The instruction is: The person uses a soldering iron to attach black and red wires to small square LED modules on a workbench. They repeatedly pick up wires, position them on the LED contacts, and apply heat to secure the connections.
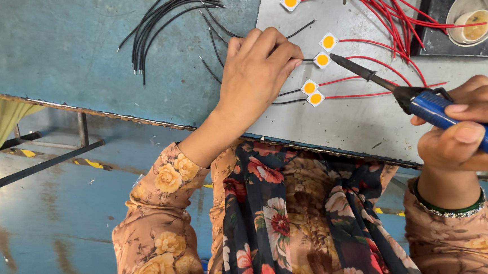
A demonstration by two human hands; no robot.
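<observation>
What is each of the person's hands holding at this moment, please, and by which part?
The right hand grips a soldering iron by its blue handle. The left hand pinches a black wire near the small LED chips; the exact hold is hidden.

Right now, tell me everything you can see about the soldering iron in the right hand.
The soldering iron has a blue handle, a black collar and a dark, tapered metal shaft ending in a point. The right hand grips the handle, fingers wrapped round it. It slants up and to the left over the grey metal plate, its tip close to a small white square chip with a yellow centre, between two red wires. Whether the tip touches the chip cannot be told. The handle's rear end runs out of view.
</observation>
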